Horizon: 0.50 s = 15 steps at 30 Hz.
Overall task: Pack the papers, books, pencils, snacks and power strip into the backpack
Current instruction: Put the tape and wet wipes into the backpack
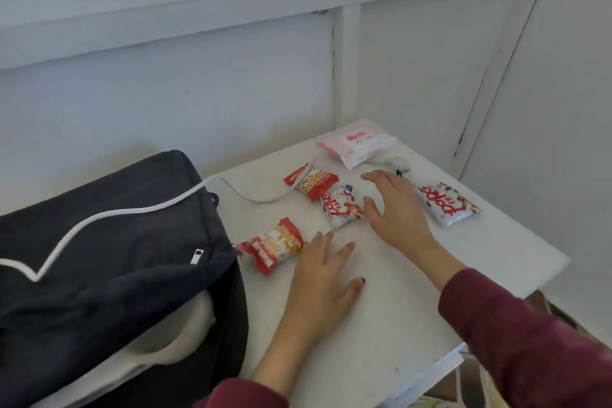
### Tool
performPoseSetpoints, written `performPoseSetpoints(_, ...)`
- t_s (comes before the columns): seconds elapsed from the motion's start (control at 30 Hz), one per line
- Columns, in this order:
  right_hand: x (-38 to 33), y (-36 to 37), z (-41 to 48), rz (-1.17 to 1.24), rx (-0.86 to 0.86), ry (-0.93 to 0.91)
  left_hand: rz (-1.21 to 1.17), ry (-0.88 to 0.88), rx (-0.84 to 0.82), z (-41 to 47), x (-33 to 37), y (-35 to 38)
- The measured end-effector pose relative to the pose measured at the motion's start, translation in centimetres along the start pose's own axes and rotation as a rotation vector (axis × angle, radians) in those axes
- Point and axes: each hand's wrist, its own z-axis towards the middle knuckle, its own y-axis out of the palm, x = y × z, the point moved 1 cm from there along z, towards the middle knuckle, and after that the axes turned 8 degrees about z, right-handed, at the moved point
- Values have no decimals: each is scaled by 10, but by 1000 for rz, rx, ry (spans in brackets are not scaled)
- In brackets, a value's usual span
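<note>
A dark navy backpack [109, 242] lies on the left of the white table [397, 325], its top open with white contents showing inside. A white cable [139, 209] runs over it onto the table. Several snack packets lie around: a red one [276, 245] near my left hand [323, 285], another red one [313, 180] farther back, and two silver-red ones, the first [337, 207] beside my right hand [395, 209], the second [448, 204] to its right. Both hands are spread flat and hold nothing. My left fingertips almost touch the near red packet.
A pink tissue pack [356, 142] lies at the table's far edge by the wall. A small grey plug-like object [397, 165] sits just behind my right hand. White walls close the back and right. The table's right edge drops off to a patterned floor.
</note>
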Motion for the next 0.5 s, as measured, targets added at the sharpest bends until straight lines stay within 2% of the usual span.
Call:
performPoseSetpoints(0.1, 26, -2, 40, -81, -54, -37, 44, -96, -32, 25, -4, 8)
performPoseSetpoints(0.23, 49, 4, 92, -134, -166, -36, -34, -175, -7, 47, -11, 9)
performPoseSetpoints(0.4, 65, 9, 150, -344, -554, -119, -20, -188, -17, 46, -13, 10)
performPoseSetpoints(0.5, 74, 14, 176, -468, -731, -106, 37, -173, -17, 46, -14, 10)
